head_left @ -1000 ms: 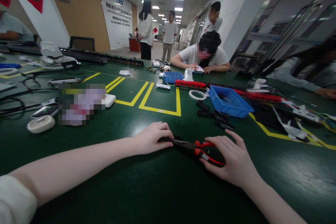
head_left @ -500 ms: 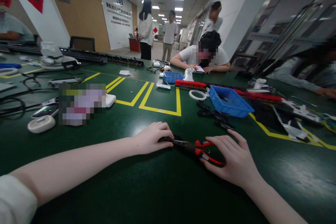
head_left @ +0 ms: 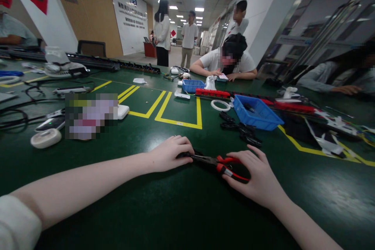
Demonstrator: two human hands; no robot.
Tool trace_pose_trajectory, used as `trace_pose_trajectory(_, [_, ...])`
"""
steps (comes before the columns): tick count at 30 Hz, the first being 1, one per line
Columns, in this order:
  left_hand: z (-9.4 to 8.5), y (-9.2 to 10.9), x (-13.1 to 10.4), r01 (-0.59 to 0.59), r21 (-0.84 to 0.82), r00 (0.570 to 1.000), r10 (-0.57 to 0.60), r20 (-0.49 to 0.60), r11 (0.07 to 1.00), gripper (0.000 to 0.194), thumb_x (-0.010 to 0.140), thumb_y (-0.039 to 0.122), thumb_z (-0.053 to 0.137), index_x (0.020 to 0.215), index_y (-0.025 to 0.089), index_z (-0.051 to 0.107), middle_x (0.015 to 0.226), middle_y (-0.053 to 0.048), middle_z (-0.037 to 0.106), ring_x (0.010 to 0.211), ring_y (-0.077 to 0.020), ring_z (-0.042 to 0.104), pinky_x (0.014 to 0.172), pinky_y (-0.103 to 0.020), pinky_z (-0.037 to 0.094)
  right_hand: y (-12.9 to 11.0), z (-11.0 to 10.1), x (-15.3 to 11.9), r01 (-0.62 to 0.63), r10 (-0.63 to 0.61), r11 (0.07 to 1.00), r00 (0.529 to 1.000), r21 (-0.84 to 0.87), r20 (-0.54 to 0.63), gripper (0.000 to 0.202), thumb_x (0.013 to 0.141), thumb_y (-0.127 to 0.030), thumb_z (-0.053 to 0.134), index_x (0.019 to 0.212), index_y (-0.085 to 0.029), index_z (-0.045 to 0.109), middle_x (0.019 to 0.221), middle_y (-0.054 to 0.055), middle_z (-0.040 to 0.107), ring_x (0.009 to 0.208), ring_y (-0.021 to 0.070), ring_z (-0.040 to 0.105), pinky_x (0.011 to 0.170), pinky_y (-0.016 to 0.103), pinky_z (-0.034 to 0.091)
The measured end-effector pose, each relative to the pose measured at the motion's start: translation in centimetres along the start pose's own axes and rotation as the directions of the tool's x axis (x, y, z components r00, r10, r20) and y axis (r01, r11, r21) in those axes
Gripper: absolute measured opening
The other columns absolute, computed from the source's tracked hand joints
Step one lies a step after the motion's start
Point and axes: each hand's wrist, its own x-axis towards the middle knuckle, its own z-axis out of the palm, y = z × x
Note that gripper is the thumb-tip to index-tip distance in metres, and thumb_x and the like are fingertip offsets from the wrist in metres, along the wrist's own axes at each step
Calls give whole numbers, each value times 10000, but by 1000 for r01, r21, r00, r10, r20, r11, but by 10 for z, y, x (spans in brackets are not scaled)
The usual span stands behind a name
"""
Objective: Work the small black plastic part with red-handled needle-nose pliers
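Observation:
My left hand (head_left: 171, 153) is closed on a small black part (head_left: 184, 155) near the middle of the green table; the fingers cover much of it. Red-handled pliers (head_left: 225, 168) lie sideways with their dark jaws pointing left, the tips at that part. Around the red handles is my right hand (head_left: 254, 174), with thumb below and fingers above, the index finger lifted. Whether the jaws grip the part cannot be made out. Beyond the pliers, several black pieces (head_left: 240, 128) lie in a loose pile.
Behind the pile stand a blue bin (head_left: 256, 112), a white ring (head_left: 220, 105) and a smaller blue bin (head_left: 193, 86). At the left are a blurred-out item (head_left: 90, 117), a white box (head_left: 122, 111) and cables. A person leans on the far side; another sits at the right.
My right hand and the plier handles have shifted slightly left, and the handles look a little closer together. My left hand has hardly moved. The seated person's hand at the right has shifted left.

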Motion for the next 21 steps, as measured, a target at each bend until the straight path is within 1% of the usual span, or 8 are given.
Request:
trace_pose_trajectory(4, [0, 0, 0, 0, 7, 1000, 0, 5, 1000, 139, 962, 275, 607, 1076, 199, 626, 1115, -53, 613, 1018, -215, 587, 890, -366, 459, -1, -2, 2, 17, -17, 1000, 1000, -19, -5, 415, 808, -446, 694, 1140, -224, 580, 1011, 49, 739, 914, 260, 694, 1054, 572, 376])
trace_pose_trajectory(10, [0, 0, 0, -5, 17, 1000, 4, 15, 1000, 131, 978, 253, 578, 1093, 201, 614, 1116, -55, 602, 1021, -218, 578, 895, -370, 453, -6, -6, 3, 96, -107, 987, 991, -127, -79, 383, 822, -408, 676, 1123, -186, 596, 1018, 79, 732, 918, 267, 687, 1076, 540, 347])
trace_pose_trajectory(15, [0, 0, 0, -9, 19, 1000, 9, 13, 1000, 127, 976, 251, 578, 1088, 202, 610, 1104, -57, 595, 1014, -220, 579, 892, -371, 455, -10, -7, 4, 115, -139, 978, 981, -172, -137, 339, 853, -406, 646, 1090, -166, 613, 988, 87, 733, 905, 255, 687, 1078, 517, 347])
trace_pose_trajectory(21, [-1, 1, -1, -9, 12, 1000, 9, 5, 1000, 125, 970, 242, 582, 1086, 204, 611, 1105, -60, 594, 1021, -223, 580, 892, -371, 461, -10, -7, 4, 130, -159, 964, 981, -232, -109, 328, 872, -374, 616, 1112, -150, 612, 1005, 107, 727, 931, 267, 683, 1077, 519, 341])
